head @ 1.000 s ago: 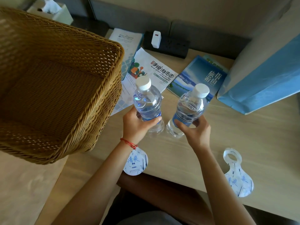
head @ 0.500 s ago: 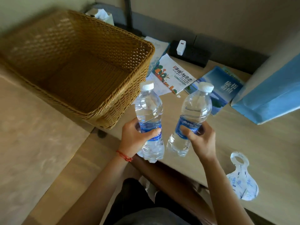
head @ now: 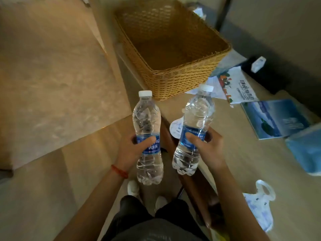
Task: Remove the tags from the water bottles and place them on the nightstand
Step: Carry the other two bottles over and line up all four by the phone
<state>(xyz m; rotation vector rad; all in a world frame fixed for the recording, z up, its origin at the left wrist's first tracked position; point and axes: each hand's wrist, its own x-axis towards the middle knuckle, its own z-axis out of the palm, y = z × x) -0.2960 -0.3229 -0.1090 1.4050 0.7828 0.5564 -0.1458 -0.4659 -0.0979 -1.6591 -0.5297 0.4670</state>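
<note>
The table (head: pixel 243 153) fills the right side of the view, its dark near edge running just beside the person's legs, and the wicker basket (head: pixel 170 49) stands on its far left corner, close to the two raised caps. Leaflets (head: pixel 236 86) and a blue booklet (head: pixel 274 119) lie spread to the right of the basket. The left bottle (head: pixel 147 134) hangs over the floor, the left hand (head: pixel 132 150) wrapped round its blue label, while the right bottle (head: pixel 194 129) hovers over the table's edge with the right hand (head: pixel 206 146) clamped round its label too. Both necks look bare; one tag (head: pixel 260 206) lies on the near right of the table and another tag (head: pixel 176 127) shows behind the right bottle. The main risk is judged to be the carry: the thin walls may buckle under a squeeze and slip through a single-handed grip, dropping to the floor. A swing toward the nightstand, which is not in view, could clip the basket or the table's edge, and a sleeveless forearm passing low might sweep the near tag off.
</note>
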